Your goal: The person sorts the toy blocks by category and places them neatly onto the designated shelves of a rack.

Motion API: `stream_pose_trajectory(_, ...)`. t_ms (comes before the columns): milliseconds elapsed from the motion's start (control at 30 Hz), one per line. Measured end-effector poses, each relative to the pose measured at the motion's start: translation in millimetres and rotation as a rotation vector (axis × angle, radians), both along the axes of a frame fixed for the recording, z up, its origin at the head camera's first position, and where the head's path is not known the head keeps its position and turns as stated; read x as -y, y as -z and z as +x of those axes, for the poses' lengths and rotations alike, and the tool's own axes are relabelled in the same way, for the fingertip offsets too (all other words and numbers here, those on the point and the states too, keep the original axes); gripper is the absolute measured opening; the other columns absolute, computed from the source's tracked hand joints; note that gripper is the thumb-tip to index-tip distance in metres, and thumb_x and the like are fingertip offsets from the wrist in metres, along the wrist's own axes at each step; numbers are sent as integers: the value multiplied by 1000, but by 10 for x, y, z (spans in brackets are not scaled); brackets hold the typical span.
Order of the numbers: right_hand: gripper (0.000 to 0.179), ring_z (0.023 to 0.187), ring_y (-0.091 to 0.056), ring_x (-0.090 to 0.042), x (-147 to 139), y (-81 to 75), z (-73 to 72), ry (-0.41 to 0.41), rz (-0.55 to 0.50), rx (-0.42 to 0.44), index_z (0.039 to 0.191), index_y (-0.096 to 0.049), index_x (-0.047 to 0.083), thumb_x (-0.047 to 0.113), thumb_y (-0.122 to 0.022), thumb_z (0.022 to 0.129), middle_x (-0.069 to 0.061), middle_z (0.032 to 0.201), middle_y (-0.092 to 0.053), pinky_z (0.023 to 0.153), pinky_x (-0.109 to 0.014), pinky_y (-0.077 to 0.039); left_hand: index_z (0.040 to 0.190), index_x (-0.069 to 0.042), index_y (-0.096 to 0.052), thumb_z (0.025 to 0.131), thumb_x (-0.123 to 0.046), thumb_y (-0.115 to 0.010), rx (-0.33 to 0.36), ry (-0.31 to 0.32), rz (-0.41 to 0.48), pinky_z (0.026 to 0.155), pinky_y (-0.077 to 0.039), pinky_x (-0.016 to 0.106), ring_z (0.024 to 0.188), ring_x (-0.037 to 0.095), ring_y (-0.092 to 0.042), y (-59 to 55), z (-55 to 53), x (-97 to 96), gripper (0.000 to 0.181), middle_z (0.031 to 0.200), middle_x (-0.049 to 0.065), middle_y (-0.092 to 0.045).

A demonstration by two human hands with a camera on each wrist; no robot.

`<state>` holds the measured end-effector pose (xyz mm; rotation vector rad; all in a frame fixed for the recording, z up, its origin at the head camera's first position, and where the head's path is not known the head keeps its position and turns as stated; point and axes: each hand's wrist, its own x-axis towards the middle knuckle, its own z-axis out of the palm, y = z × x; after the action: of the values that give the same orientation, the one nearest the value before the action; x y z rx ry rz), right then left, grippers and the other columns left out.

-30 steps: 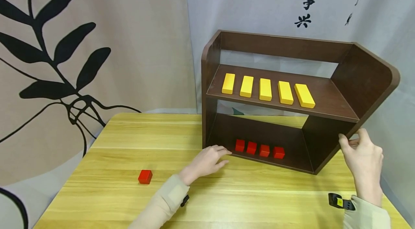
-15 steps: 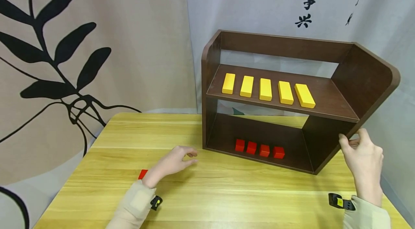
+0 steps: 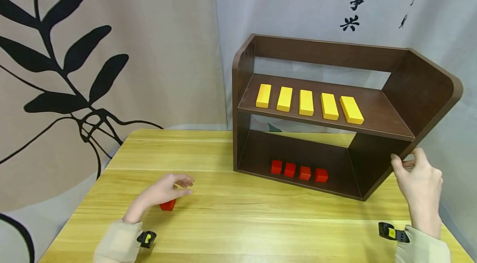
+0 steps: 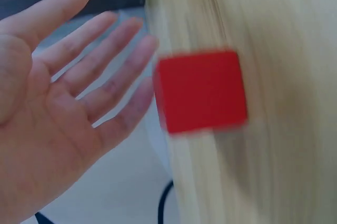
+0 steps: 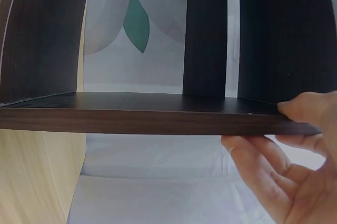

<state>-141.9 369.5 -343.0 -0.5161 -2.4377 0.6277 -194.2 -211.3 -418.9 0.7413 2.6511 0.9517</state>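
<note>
My left hand (image 3: 164, 190) is over the left part of the table, right at a loose red block (image 3: 167, 205) that it partly covers in the head view. In the left wrist view the fingers spread beside that red block (image 4: 202, 92), and the palm holds nothing. On the right, my right hand (image 3: 421, 184) grips the front edge of the side panel of a dark brown two-tier shelf (image 3: 421, 89). The right wrist view has the thumb on the panel's inner face and the fingers (image 5: 263, 168) on its outer side.
Several yellow blocks (image 3: 306, 102) lie in a row on the shelf's upper tier. Along the front of the lower tier stand several red blocks (image 3: 290, 170). The light wooden table (image 3: 242, 225) ends at a left edge, and printed cloth (image 3: 179, 39) hangs behind.
My left hand has moved left from the front edge of the lower tier to the loose red block. The right hand has kept its grip on the side panel.
</note>
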Motion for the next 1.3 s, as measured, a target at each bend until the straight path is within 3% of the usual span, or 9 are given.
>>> stream_pose_trajectory(133,35,84,-57,-52,-4,0,1,0,0,-1,105,-53,-2,31,-54,91,-30,96,-67,55,-44,-36,121,5,-58,88,-28,-66,93,12,10,83,-53,39,102,33,-62,36,35,174,47,112,17,-66)
stream_pose_trajectory(267,35,84,-57,-52,-7,2,2,-1,1,-1,105,-53,-2,30,-54,91,-30,96,-67,55,-44,-36,119,4,-59,85,-27,-70,139,25,22,87,-52,37,104,33,-61,64,75,303,47,112,17,-66)
stream_pose_trajectory(467,34,84,-56,-53,-7,1,6,0,6,-16,103,-53,-3,29,-54,91,-30,94,-67,56,-46,-37,120,1,-59,78,-22,-76,210,31,27,84,-48,22,106,26,-58,73,130,417,51,118,18,-64)
stream_pose_trajectory(633,35,83,-56,-53,-7,1,8,0,2,-11,103,-53,-2,30,-54,91,-30,94,-67,55,-46,-37,121,2,-58,72,-12,-78,253,9,41,84,-50,26,105,27,-58,69,155,447,54,118,21,-62)
stream_pose_trajectory(867,33,83,-57,-53,-3,2,4,-1,6,-20,101,-53,-2,29,-55,90,-29,93,-67,54,-44,-36,114,-1,-62,72,-10,-77,194,-82,-31,86,-51,47,100,27,-60,77,167,433,45,110,13,-66)
stream_pose_trajectory(1100,33,82,-56,-53,2,0,3,-4,12,-24,101,-53,-2,29,-55,90,-29,92,-67,55,-44,-36,110,-2,-63,73,-9,-77,128,-86,-55,85,-50,44,98,26,-61,88,159,366,41,107,11,-66)
stream_pose_trajectory(1300,33,82,-56,-53,7,-4,1,-3,14,-24,101,-53,-2,29,-55,90,-29,92,-67,55,-45,-36,109,-2,-64,73,-11,-77,69,-64,-77,81,-50,35,95,21,-60,110,123,278,39,105,8,-66)
